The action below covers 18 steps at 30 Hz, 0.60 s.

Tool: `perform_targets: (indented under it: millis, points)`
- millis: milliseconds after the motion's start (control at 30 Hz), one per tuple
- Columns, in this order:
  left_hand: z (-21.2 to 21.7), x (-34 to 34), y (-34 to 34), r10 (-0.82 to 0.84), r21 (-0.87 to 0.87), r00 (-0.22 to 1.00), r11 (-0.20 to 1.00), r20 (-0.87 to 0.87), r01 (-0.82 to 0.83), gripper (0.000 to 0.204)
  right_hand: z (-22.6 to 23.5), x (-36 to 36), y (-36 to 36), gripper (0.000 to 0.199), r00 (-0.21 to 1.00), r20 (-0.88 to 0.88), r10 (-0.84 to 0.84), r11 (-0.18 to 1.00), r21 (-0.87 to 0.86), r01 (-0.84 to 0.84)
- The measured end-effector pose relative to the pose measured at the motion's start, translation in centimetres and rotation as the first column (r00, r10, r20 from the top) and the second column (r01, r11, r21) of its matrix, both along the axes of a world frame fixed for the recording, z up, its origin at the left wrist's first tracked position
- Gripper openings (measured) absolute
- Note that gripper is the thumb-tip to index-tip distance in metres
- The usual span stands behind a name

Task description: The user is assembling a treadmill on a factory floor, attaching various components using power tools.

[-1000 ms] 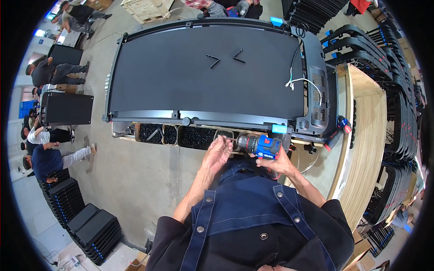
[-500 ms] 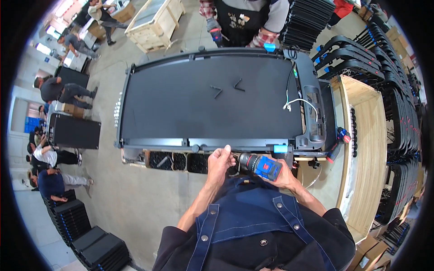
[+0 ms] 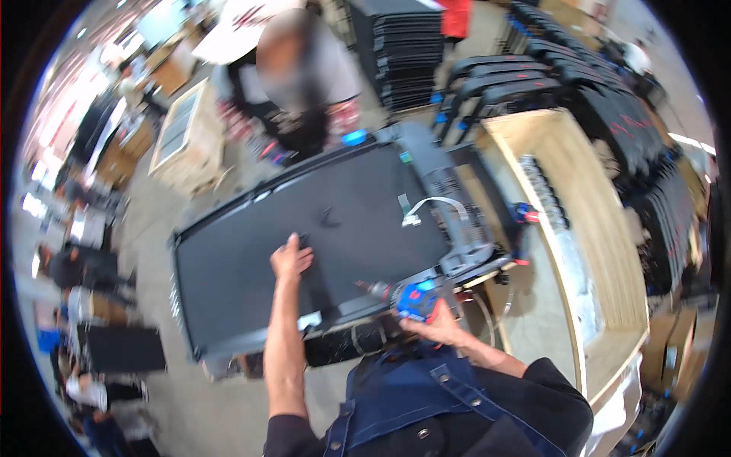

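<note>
While the left hand [image 3: 291, 259] presses flat and open on the black treadmill belt [image 3: 251, 259], the right hand [image 3: 435, 326] grips the blue cordless screwdriver [image 3: 411, 298] at the deck's near edge; its bit could slip and gouge the frame.

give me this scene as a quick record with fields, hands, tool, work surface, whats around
left hand: left hand reaches out, flat on the black panel
right hand: right hand grips a blue power driver at the panel's near edge
on panel: small black parts, white ribbon cable
right side: wooden crate
far side: another person
background: stacks of black panels
</note>
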<state>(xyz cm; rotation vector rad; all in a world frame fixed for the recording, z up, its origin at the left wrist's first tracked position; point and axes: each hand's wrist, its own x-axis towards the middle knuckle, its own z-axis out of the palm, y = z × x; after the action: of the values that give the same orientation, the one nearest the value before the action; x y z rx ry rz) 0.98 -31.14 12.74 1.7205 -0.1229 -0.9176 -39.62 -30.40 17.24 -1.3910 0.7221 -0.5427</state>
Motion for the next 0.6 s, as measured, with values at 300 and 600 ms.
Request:
perform_targets:
  millis: [300,600]
  points:
    - [1.3,-2.9,-2.1,-0.083,0.002,0.968,0.996,0.237,0.085,0.026,1.4,-5.0,-0.5,0.028,0.978,0.014,-0.207,0.967,0.154,0.202]
    - [3.9,-20.6,3.7,-0.533,0.295,0.705,0.846,0.469,0.443,0.018,1.3,-9.9,-2.3,0.043,0.94,0.006,-0.34,0.887,0.335,0.318]
